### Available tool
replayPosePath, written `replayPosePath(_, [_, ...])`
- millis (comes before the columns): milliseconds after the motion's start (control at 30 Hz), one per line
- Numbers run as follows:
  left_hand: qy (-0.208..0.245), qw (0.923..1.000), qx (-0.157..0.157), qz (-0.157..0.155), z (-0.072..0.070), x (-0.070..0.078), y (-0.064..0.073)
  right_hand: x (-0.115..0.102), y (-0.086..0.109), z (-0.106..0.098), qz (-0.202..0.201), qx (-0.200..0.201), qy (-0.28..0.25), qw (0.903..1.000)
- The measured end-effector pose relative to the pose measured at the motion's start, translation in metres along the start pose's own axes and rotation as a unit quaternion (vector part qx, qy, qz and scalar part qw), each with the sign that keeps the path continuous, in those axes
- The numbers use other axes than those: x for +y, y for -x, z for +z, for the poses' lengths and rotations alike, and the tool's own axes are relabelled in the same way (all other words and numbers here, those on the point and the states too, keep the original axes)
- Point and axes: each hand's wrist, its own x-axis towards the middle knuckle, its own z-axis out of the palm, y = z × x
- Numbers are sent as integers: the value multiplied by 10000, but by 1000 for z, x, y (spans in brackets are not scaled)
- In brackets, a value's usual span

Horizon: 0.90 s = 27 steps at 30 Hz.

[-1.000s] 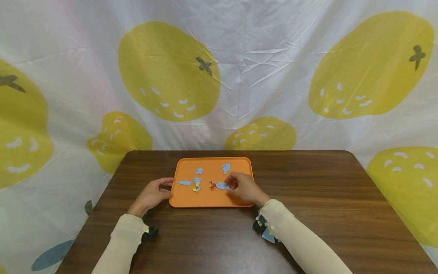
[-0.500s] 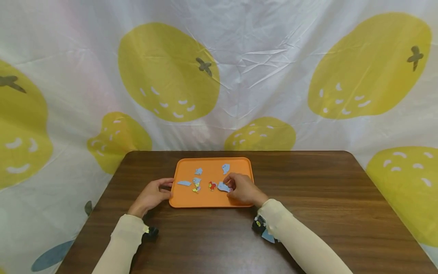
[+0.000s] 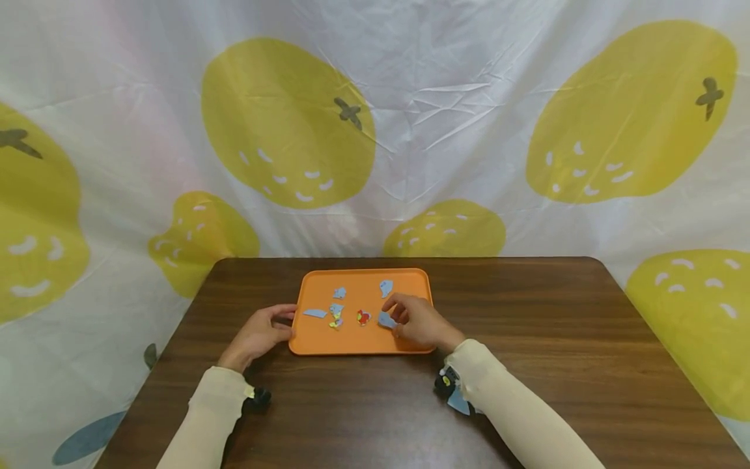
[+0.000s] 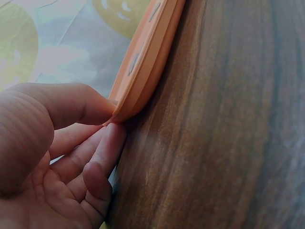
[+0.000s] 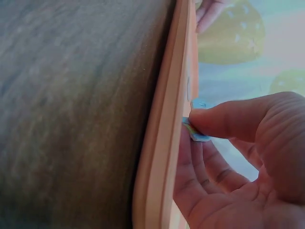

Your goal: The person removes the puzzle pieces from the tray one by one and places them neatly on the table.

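Note:
An orange tray [image 3: 351, 342] lies on the table, with small flat cut-out pieces on it. My left hand [image 3: 258, 333] pinches the tray's left rim, thumb on top and fingers below in the left wrist view. Over the tray's right part, my right hand [image 3: 423, 324] pinches a light blue piece [image 3: 386, 320] between thumb and fingers; the hand partly hides it. In the right wrist view, light blue edges [image 5: 200, 137] show on both sides of the thumb; whether they belong to one piece, I cannot tell. A red piece [image 3: 363, 318] lies just left of the held one.
Also on the tray are a blue strip [image 3: 315, 313], a small jagged blue piece [image 3: 340, 293], a blue-and-yellow cluster [image 3: 336, 315] and a blue piece [image 3: 385, 288] near the back right. Brown table [image 3: 527, 306] surrounds the tray; a lemon-print curtain [image 3: 410, 156] hangs behind.
The light blue piece in my right hand has turned and shifted right, away from the red piece, which it lay close beside. My left hand stays on the tray rim.

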Motion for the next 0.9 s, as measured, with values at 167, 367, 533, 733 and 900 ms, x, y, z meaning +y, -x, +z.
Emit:
replayPosePath(167, [-38, 10000, -17, -22, 0, 1, 1, 0, 2, -4, 9, 157, -337, 9993])
replayPosePath(367, [-69, 10000, -15, -6, -1, 2, 1, 1, 4, -9, 40, 247, -511, 9984])
replayPosePath(533, [-42, 10000, -53, 16, 0, 1, 0, 5, 6, -10, 67, 281, -468, 9985])
replayPosePath(733, [103, 9999, -81, 70, -2, 2, 1, 3, 11, -13, 299, 300, -504, 9978])
replayPosePath(900, [187, 9998, -83, 90, -1, 2, 2, 3, 16, -15, 343, 271, -662, 9968])
